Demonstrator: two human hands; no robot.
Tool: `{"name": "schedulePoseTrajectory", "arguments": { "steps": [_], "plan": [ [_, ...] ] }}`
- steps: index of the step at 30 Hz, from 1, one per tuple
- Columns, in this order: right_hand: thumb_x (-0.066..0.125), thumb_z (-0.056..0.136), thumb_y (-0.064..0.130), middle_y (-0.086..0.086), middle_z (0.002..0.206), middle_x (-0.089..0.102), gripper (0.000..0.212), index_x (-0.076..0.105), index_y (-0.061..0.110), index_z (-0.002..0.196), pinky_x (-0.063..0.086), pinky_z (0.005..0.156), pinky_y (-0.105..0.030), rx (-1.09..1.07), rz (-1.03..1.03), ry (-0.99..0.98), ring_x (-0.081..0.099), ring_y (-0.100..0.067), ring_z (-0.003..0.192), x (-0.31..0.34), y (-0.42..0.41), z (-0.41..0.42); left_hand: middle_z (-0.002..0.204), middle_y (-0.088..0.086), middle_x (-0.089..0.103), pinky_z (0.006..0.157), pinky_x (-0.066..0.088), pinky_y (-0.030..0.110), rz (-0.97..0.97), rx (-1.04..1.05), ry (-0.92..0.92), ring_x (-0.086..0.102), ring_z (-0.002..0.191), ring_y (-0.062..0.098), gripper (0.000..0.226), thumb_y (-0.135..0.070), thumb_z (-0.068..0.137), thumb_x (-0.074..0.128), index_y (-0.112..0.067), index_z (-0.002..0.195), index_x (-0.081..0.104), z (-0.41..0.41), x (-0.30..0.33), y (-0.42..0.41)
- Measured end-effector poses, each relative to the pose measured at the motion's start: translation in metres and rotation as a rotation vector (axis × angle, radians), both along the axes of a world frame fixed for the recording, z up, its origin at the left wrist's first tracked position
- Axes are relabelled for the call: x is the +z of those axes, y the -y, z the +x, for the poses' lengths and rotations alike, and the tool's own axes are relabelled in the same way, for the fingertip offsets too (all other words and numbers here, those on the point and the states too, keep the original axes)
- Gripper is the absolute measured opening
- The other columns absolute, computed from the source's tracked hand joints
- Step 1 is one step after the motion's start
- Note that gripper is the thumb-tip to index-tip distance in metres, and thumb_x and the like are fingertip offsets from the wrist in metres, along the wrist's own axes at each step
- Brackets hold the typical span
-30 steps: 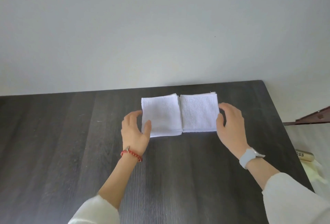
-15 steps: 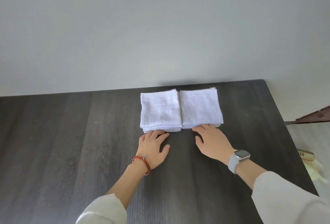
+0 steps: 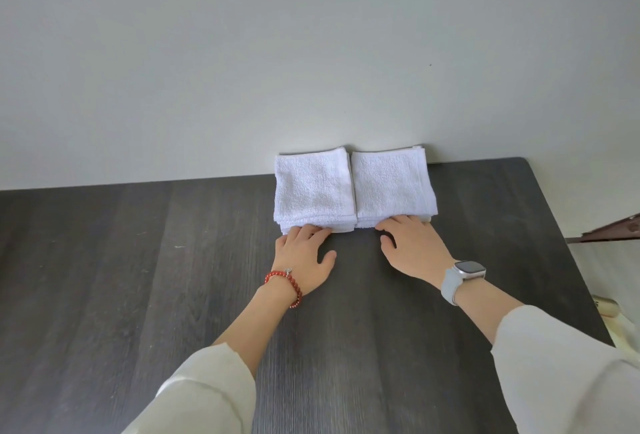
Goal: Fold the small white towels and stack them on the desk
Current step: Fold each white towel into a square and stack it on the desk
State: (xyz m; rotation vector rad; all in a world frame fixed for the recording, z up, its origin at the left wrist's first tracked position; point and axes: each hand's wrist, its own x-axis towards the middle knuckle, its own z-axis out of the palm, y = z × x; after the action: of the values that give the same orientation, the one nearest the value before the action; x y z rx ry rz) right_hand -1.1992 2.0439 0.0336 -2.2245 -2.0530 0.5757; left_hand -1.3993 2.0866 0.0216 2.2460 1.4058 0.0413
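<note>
Final tidying: left hand (image 3: 304, 253) and right hand (image 3: 412, 246), fingers spread flat, press two folded towel stacks (image 3: 353, 187) mid-frame; next, likely release.

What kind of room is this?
Probably a plain room at home or in an office: a dark wood-grain desk stands against a bare pale wall, with two stacks of folded white towels on it.

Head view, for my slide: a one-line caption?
Both hands press two folded white towel stacks against the wall.
</note>
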Motion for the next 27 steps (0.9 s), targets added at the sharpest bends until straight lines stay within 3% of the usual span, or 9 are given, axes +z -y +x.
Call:
{"name": "schedulePoseTrajectory", "arguments": {
  "steps": [5, 11, 14, 17, 18, 20, 23, 25, 27],
  "plan": [
    [0.036, 0.095, 0.024, 0.002, 0.126, 0.051, 0.034, 0.051, 0.018, 0.125, 0.037, 0.094, -0.029, 0.065, -0.002, -0.050, 0.043, -0.016, 0.118, -0.002, 0.008, -0.015, 0.135, -0.010, 0.047, 0.108, 0.016, 0.026, -0.005, -0.082, 0.076, 0.034, 0.130, 0.010, 0.039, -0.031, 0.091, 0.048, -0.024, 0.129, 0.050, 0.002, -0.003, 0.011],
    [0.038, 0.094, 0.021, 0.003, 0.131, 0.048, 0.035, 0.046, 0.020, 0.128, 0.038, 0.094, -0.031, 0.043, -0.026, -0.098, 0.041, -0.017, 0.121, 0.003, -0.006, -0.016, 0.138, -0.011, 0.043, 0.105, 0.018, 0.028, -0.058, -0.054, 0.050, 0.031, 0.129, 0.012, 0.045, -0.031, 0.091, 0.046, -0.026, 0.136, 0.041, 0.020, 0.002, -0.003],
    [0.038, 0.095, 0.027, 0.004, 0.119, 0.056, 0.028, 0.055, 0.019, 0.116, 0.043, 0.088, -0.031, 0.024, -0.026, -0.145, 0.049, -0.016, 0.111, 0.005, 0.000, -0.016, 0.129, -0.010, 0.052, 0.101, 0.024, 0.027, -0.041, -0.067, 0.069, 0.038, 0.124, 0.013, 0.034, -0.029, 0.091, 0.045, -0.024, 0.124, 0.054, 0.017, 0.005, 0.003],
    [0.043, 0.091, 0.028, 0.007, 0.071, 0.055, 0.027, 0.057, 0.010, 0.078, 0.040, 0.065, -0.030, -0.215, 0.293, -0.284, 0.052, -0.018, 0.071, 0.010, 0.017, -0.010, 0.090, -0.008, 0.062, 0.086, 0.038, 0.029, 0.083, 0.176, 0.243, 0.052, 0.095, 0.017, 0.019, -0.025, 0.088, 0.048, -0.016, 0.086, 0.065, -0.004, 0.006, 0.016],
    [0.042, 0.090, 0.027, 0.007, 0.064, 0.049, 0.028, 0.053, 0.009, 0.072, 0.037, 0.064, -0.030, -0.333, 0.427, -0.316, 0.047, -0.019, 0.067, 0.014, 0.022, -0.005, 0.082, -0.008, 0.058, 0.078, 0.040, 0.029, 0.094, 0.330, 0.325, 0.053, 0.089, 0.018, 0.016, -0.023, 0.087, 0.051, -0.015, 0.080, 0.062, -0.012, 0.008, 0.019],
    [0.036, 0.088, 0.026, 0.001, 0.075, 0.052, 0.026, 0.054, 0.009, 0.080, 0.038, 0.072, -0.032, -0.609, 0.588, -0.498, 0.048, -0.021, 0.077, 0.015, 0.021, 0.008, 0.084, -0.007, 0.052, 0.075, 0.041, 0.029, 0.090, 0.641, 0.493, 0.052, 0.085, 0.018, 0.009, -0.020, 0.087, 0.055, -0.014, 0.081, 0.057, -0.023, 0.014, 0.019],
    [0.032, 0.096, 0.027, 0.006, 0.112, 0.050, 0.031, 0.054, 0.017, 0.116, 0.032, 0.099, -0.029, -0.934, 0.389, -0.880, 0.044, -0.013, 0.108, 0.011, 0.004, 0.028, 0.113, -0.005, 0.051, 0.093, 0.037, 0.027, -0.100, 0.905, 0.685, 0.048, 0.102, 0.010, 0.023, -0.021, 0.092, 0.049, -0.013, 0.113, 0.055, -0.024, 0.018, 0.003],
    [0.029, 0.097, 0.032, 0.011, 0.107, 0.049, 0.028, 0.055, 0.026, 0.105, 0.029, 0.099, -0.027, -0.957, 0.210, -1.004, 0.042, -0.012, 0.107, 0.007, -0.007, 0.035, 0.117, -0.006, 0.048, 0.103, 0.032, 0.028, -0.313, 0.915, 0.861, 0.045, 0.111, 0.010, 0.033, -0.026, 0.094, 0.045, -0.015, 0.125, 0.052, -0.023, 0.017, -0.015],
    [0.026, 0.098, 0.030, 0.007, 0.101, 0.054, 0.032, 0.057, 0.022, 0.094, 0.033, 0.090, -0.023, -0.923, 0.099, -1.053, 0.047, -0.011, 0.098, 0.009, -0.014, 0.032, 0.110, -0.008, 0.053, 0.102, 0.031, 0.031, -0.452, 0.860, 0.950, 0.049, 0.104, 0.011, 0.029, -0.036, 0.090, 0.044, -0.022, 0.110, 0.058, -0.017, 0.017, -0.024]
  ]
}}
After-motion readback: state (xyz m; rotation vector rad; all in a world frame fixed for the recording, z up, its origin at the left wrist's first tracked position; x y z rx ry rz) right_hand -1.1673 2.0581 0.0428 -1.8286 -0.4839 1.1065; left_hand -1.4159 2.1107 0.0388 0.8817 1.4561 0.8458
